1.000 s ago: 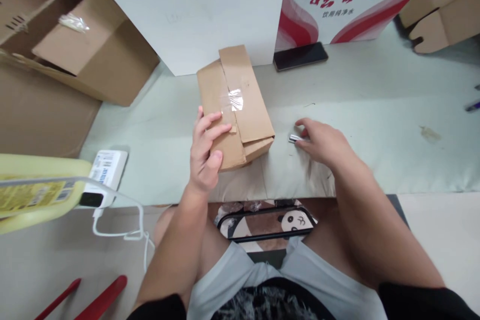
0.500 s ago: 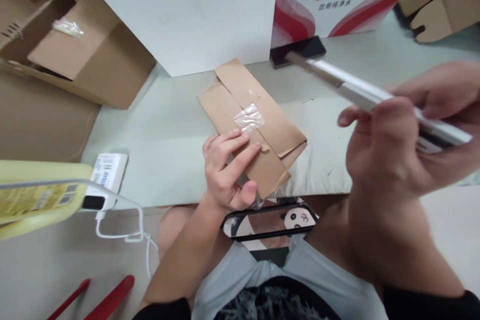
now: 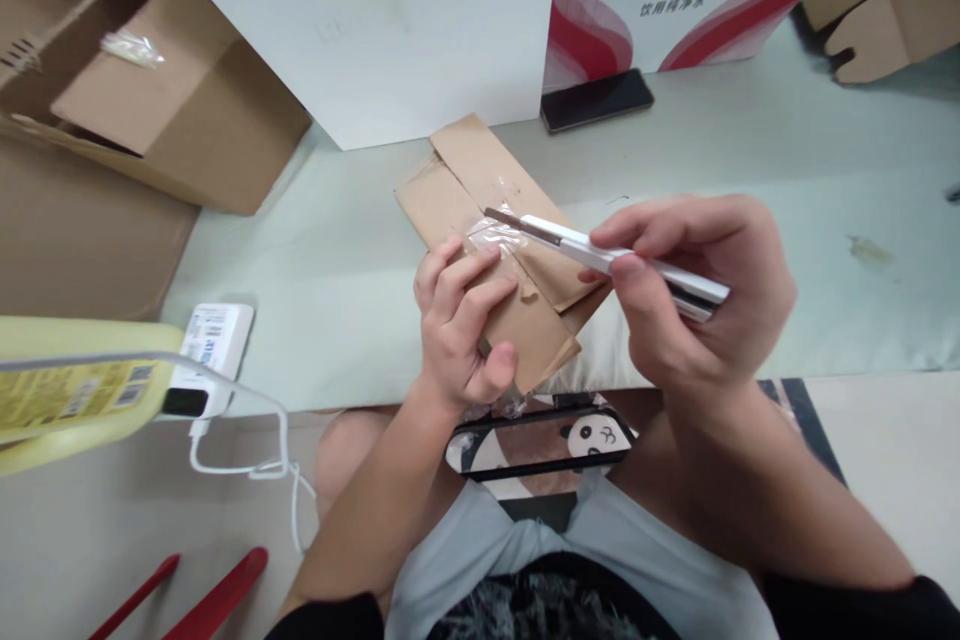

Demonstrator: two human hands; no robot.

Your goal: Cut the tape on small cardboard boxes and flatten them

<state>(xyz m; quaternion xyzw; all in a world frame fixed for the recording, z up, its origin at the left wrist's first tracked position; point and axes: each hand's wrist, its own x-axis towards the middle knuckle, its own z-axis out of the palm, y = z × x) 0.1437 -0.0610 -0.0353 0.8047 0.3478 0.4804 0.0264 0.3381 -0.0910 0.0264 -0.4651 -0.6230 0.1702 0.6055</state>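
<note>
A flattened brown cardboard box (image 3: 544, 255) lies at a slant on the table, with a patch of clear tape (image 3: 499, 227) across its seam. My left hand (image 3: 465, 320) holds it by the near left side, fingers curled on top and thumb off the front edge. A white utility knife (image 3: 645, 265) is gripped in my right hand (image 3: 705, 290), blade out and pointing left. The blade tip is over the tape; whether it touches cannot be made out.
Behind the box stand a white carton (image 3: 375, 30) and a black phone (image 3: 598, 101). An opened cardboard box (image 3: 217, 110) is at left, near a white power strip (image 3: 217, 350) with a cable and a yellow container (image 3: 82, 380). A panda-print case (image 3: 540, 445) lies at my lap.
My right hand has swung left and inward with the utility knife, bringing its blade over the tape. The left hand's fingers have curled slightly more on the cardboard box.
</note>
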